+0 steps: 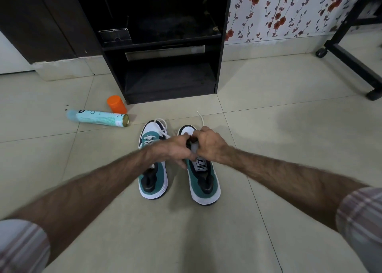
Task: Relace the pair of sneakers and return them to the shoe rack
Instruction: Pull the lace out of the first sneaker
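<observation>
Mid-lacing on right Puma sneaker (203, 176), on tile floor just beside left sneaker (153, 175), in front of black shoe rack (169, 66). Best to keep both lace ends even, feed aglet flat through lowest eyelets, pull slack before crossing. Left hand (175, 148) and right hand (208, 143) curled over the vamp, fingers narrow, apparently pinching white lace (201, 118); exact grip hidden. Left sneaker partly laced, loose.
</observation>
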